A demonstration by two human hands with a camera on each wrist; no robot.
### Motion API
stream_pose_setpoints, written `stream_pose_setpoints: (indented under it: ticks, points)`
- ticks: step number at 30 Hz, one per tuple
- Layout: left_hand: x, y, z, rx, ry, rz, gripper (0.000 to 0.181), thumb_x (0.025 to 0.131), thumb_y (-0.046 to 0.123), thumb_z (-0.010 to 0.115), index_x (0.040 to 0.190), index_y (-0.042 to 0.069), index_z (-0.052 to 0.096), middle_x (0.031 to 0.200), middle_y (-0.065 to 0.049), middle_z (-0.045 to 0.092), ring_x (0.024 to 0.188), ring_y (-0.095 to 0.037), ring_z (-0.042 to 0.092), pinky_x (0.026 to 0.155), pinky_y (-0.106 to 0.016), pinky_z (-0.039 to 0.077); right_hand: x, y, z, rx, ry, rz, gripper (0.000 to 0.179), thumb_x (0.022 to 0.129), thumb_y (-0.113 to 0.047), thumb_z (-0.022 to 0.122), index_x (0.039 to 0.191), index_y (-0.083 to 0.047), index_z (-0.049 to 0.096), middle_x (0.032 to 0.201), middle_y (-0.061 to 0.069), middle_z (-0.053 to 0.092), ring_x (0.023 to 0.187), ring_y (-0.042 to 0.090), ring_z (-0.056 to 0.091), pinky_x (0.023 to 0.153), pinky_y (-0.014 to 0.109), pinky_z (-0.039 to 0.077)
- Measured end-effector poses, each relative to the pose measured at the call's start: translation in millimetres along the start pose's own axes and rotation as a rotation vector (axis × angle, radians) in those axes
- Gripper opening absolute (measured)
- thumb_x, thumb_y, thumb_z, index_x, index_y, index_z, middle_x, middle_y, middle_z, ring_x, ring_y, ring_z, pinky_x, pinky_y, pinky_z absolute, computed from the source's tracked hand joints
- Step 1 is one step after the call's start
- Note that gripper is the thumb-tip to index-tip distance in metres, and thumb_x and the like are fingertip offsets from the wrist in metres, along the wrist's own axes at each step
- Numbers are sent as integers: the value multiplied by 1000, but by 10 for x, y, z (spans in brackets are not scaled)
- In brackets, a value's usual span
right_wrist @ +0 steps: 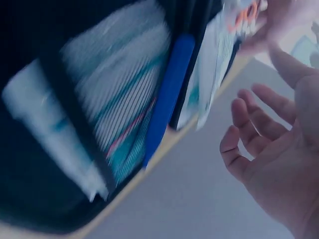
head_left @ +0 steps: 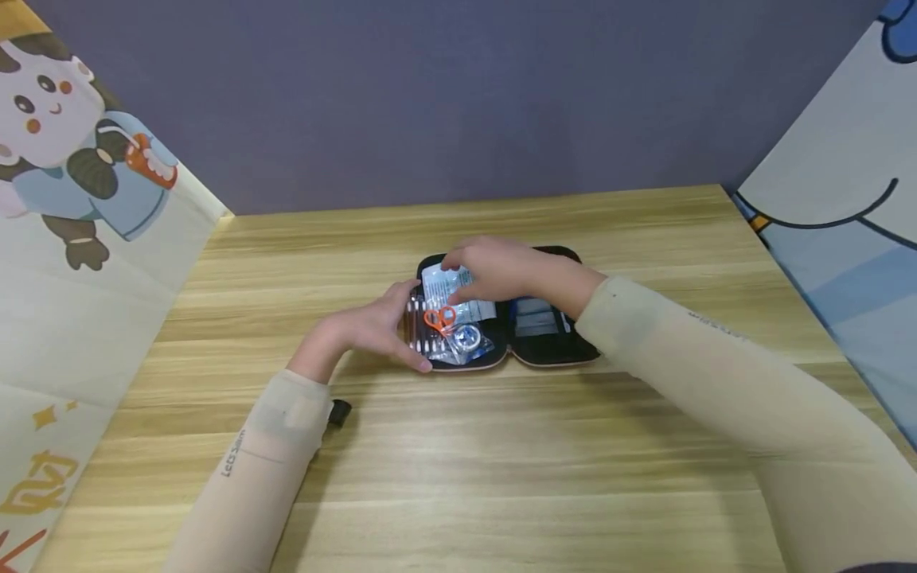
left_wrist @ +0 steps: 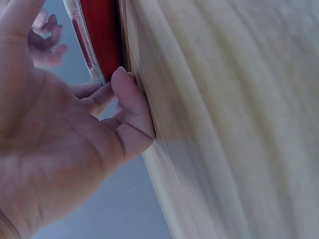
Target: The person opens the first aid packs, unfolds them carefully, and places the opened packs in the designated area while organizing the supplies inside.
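An unfolded zip case (head_left: pixel 552 350) lies on the table with first-aid supplies in both halves. My left hand (head_left: pixel 376 322) holds its left end, thumb at the near corner and fingers along the far side; the left wrist view shows the case's red outer side (left_wrist: pixel 102 37) by the fingers. Over the left half hovers my right hand (head_left: pixel 494 269), fingers loosely bent and holding nothing. Below it lie a printed white packet (head_left: pixel 480 310), orange-handled scissors (head_left: pixel 439 319), a white roll (head_left: pixel 467 338) in clear wrap and several cotton swabs (head_left: pixel 423 345).
Strapped into the right half are white packets (right_wrist: pixel 119 74), beside a long blue strip (right_wrist: pixel 172 94). A small black object (head_left: pixel 340 413) sits near the left sleeve. Purple-grey panel (head_left: pixel 458 103) backs the wooden table (head_left: pixel 501 477); printed sheets (head_left: pixel 143 318) flank it.
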State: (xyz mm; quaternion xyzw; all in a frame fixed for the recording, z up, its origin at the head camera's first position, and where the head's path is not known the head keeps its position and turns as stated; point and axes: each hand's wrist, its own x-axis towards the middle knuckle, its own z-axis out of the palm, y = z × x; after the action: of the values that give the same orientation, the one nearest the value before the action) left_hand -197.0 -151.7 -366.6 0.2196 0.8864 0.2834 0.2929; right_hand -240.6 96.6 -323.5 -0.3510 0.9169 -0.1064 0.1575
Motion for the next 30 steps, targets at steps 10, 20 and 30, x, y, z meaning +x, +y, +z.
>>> stream_pose_setpoints:
  ticks: [10, 20, 30]
  points:
    - [5, 3, -26, 24, -12, 19, 149, 72, 51, 97, 171, 8, -6, 178, -22, 1, 167, -40, 6, 135, -58, 15, 347, -290, 196, 178, -28, 58, 48, 100, -50, 72, 124, -9, 72, 106, 5, 73, 93, 19, 66, 84, 36, 56]
    - [-12, -25, -17, 9, -25, 3, 148, 76, 50, 95, 170, 6, -10, 178, -23, -6, 167, -40, 4, 136, -58, 15, 468, -334, 327, 232, -32, 205, 44, 94, -58, 76, 86, -16, 67, 77, -3, 68, 74, 14, 63, 68, 28, 52]
    - [-5, -9, -1, 9, -1, 21, 150, 71, 46, 98, 169, 4, -6, 178, -24, 1, 166, -41, 6, 136, -57, 15, 408, -167, 198, 519, 28, 287, 45, 95, -27, 68, 56, -19, 47, 51, -8, 47, 48, 7, 44, 51, 22, 40]
